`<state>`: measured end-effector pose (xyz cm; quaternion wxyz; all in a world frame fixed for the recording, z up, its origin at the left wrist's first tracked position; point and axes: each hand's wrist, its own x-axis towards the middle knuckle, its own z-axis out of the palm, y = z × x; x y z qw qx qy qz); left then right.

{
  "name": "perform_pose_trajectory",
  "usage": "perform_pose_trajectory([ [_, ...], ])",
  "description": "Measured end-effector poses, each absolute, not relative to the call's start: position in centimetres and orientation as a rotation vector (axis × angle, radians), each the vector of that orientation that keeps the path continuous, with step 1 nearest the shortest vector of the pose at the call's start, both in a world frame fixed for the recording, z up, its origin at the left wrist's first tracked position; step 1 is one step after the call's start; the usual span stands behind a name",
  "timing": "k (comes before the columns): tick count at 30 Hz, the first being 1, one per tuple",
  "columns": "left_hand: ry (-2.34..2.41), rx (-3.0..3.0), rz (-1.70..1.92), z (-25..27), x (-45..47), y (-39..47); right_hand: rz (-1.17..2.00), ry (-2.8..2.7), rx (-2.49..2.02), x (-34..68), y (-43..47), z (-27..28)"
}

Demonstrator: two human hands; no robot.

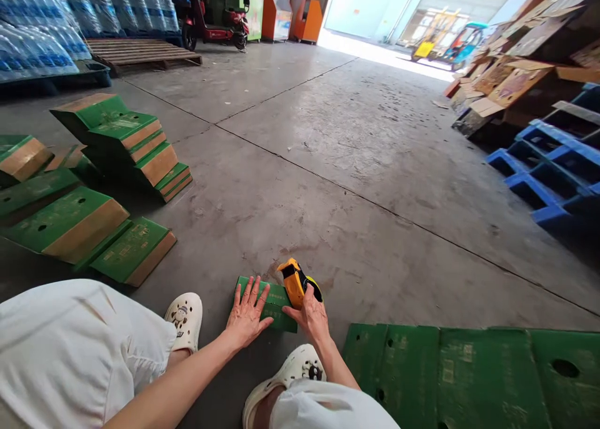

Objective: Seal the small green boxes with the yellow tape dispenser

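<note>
A small green cardboard box (281,296) lies on the floor between my feet. My left hand (247,313) rests flat on its left part, fingers spread. In my right hand (310,313) is a yellow and black tape dispenser (294,283), gripped at the box's right end. The right thumb reaches over the box top. Whether tape is stuck to the box I cannot make out.
Flattened green cartons (445,373) lie at the lower right. Several green boxes (135,135) are stacked on the left. Blue pallets (553,166) and brown cartons (520,88) stand right. Bottled water packs (42,47), a wooden pallet (140,52) and a red scooter (215,25) are behind.
</note>
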<state>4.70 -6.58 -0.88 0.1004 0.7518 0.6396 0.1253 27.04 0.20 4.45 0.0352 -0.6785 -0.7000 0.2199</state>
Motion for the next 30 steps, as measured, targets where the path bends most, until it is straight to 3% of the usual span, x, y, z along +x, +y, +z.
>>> perform_pose_trajectory([
  [7, 1.923, 2.152, 0.347, -2.0, 5.2, -5.8, 0.539, -2.196, -2.077, 26.1, 0.0, 4.7],
  [18, 1.893, 2.145, 0.324, -3.0, 4.0, -4.3, 0.549, -1.971, -2.285, 25.7, 0.6, 10.6],
  [21, 1.908, 2.129, 0.366, -3.2, 4.1, -4.3, 0.785, -1.845, -2.014, 26.4, 1.2, 12.6],
  [26, 1.844, 2.161, 0.385, -3.6, 3.1, -3.8, 1.585, -1.49, -1.471, 24.9, 1.5, 12.9],
  [30, 1.717, 2.234, 0.401, -3.3, 1.7, -2.8, 1.736, -1.407, -1.392, 23.2, 1.6, 11.3],
])
